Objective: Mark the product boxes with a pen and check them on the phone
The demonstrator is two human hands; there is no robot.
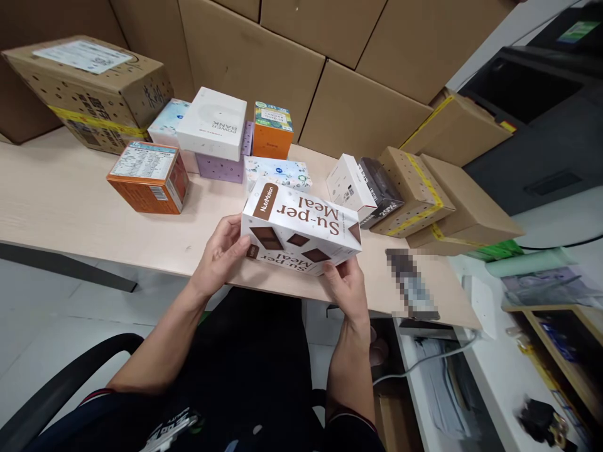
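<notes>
Between my two hands is a white Su-per Meal box (301, 220) with brown lettering and chocolate pictures, its print upside down to me. My left hand (221, 254) grips its left end, thumb on the front face. At the lower right corner, my right hand (347, 285) is closed around the box, its fingers partly hidden behind it. The box is held over the table's front edge. Just behind it lies a pale patterned tissue pack (277, 171). To its right stands a white carton (348, 182) beside a dark box (379, 191).
An orange box (148, 179) sits on the table (56, 188) at left, before a taped cardboard box (94, 94). A white power bank box (211, 122) rests on a purple box (220, 166), beside an orange-and-green box (272, 132). More taped cartons (409, 194) stand right. Large cardboard boxes line the back.
</notes>
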